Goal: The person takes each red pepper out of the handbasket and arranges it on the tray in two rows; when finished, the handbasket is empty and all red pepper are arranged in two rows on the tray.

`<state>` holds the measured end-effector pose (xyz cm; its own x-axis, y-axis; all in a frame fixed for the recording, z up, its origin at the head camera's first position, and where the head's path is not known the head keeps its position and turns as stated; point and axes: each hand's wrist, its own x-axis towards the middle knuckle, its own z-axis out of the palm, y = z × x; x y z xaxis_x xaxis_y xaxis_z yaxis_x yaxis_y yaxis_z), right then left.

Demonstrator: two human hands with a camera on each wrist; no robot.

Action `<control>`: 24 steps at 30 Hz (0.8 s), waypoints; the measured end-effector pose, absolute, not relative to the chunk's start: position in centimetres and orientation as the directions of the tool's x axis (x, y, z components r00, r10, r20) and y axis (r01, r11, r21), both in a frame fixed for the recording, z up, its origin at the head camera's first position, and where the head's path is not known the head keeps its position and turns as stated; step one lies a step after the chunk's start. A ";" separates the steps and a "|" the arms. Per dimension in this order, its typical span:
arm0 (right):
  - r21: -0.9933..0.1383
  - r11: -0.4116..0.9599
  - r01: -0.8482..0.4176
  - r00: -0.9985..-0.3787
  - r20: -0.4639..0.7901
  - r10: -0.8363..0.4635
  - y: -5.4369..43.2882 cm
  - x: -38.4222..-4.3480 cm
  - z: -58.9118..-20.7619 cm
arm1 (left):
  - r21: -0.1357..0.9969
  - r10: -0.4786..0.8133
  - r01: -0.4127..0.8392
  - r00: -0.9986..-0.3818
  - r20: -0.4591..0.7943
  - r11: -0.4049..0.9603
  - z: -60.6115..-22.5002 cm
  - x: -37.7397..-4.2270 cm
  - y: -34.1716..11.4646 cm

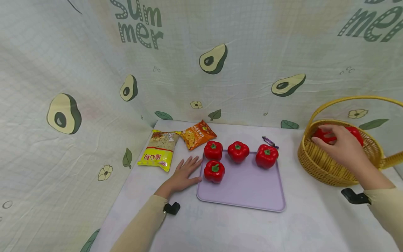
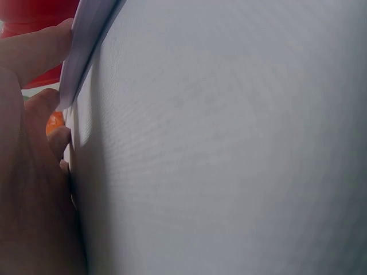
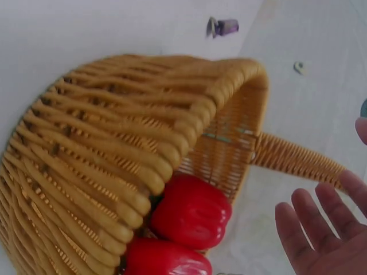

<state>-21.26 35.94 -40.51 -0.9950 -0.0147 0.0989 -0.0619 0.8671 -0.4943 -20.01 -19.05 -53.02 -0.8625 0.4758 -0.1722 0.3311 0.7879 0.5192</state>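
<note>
My left hand (image 1: 185,175) lies with spread fingers on the table at the left edge of a lilac tray (image 1: 242,190); in the left wrist view its fingers (image 2: 43,51) touch the rim. Several red bell peppers (image 1: 214,171) with green stems stand at the tray's left side and along its back edge. Over a yellow wicker basket (image 1: 327,171) hangs my right hand (image 1: 341,147). Inside the basket are red bell peppers (image 3: 192,212), partly hidden by that hand in the head view. The right wrist view shows its fingers (image 3: 312,215) loosely extended, apart from the peppers.
A yellow bag of pasta (image 1: 158,148) and an orange snack bag (image 1: 198,134) lie behind my left hand. A small purple wrapped item (image 1: 269,141) lies behind the tray. The basket's handle (image 1: 355,99) arches upward. A printed cloth (image 1: 245,101) hangs behind the table.
</note>
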 end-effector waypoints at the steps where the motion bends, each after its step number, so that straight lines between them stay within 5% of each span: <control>1: -0.494 0.868 -0.055 -0.995 0.095 -0.009 36.2 -21.5 -40.5 | 0.521 0.476 0.331 -0.862 -0.172 0.787 -53.0 -20.0 -19.1; 24: -0.473 0.880 -0.032 -0.999 0.034 -0.018 40.1 -26.1 -40.5 | 0.520 0.472 0.321 -0.862 -0.184 0.791 -52.7 -20.0 -19.0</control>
<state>-26.08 40.12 -40.49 -0.9992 -0.0181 0.0343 -0.0322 0.8804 -0.4731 -20.02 -18.97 -52.68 -0.8623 0.4716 -0.1845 0.3214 0.7912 0.5203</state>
